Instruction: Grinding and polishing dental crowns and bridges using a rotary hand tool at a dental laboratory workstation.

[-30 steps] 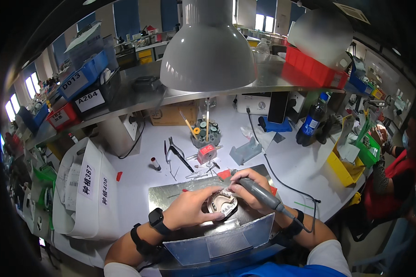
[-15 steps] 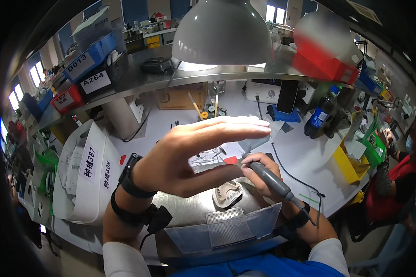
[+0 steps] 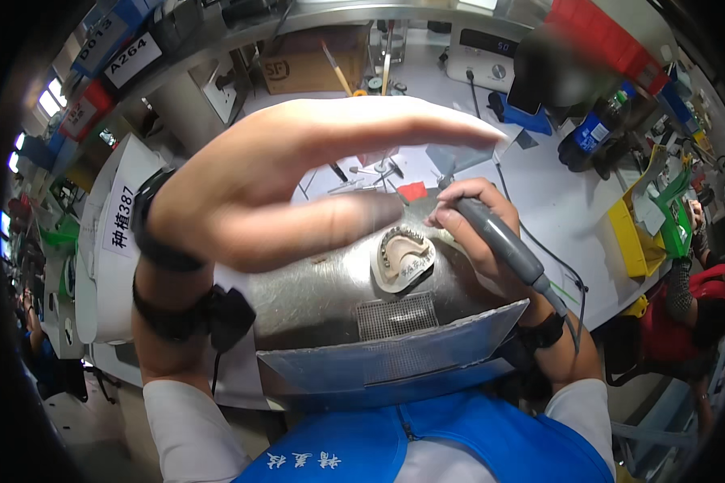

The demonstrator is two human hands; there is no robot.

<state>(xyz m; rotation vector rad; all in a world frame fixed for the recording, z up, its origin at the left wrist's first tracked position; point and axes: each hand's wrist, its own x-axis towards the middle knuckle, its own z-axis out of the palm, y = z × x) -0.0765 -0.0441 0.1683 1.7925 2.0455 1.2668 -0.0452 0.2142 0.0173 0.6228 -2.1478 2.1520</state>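
Note:
My left hand (image 3: 274, 173) is raised close to the camera. Its fingers are stretched out flat with the thumb apart, and I see nothing in it. My right hand (image 3: 473, 245) grips a grey rotary handpiece (image 3: 501, 235), whose thin burr end points away, past the fingertips. A cable leaves the handpiece's near end. Below and between the hands, a plaster dental model (image 3: 411, 267) with a metal framework along its arch lies on a steel work plate (image 3: 306, 302). Neither hand touches the model.
A wire mesh (image 3: 396, 318) and a transparent panel (image 3: 451, 342) stand nearest me. Loose burrs (image 3: 379, 171) and a red scrap (image 3: 412, 191) lie beyond the plate. A control unit (image 3: 479, 60), a dark bottle (image 3: 588, 137) and a yellow bin (image 3: 632, 237) are at the right; a white bin (image 3: 105, 266) at the left.
The view has tipped downward, so the lamp has left the picture. My left hand appears larger and farther left, with its thumb blurred. My right hand still holds the handpiece.

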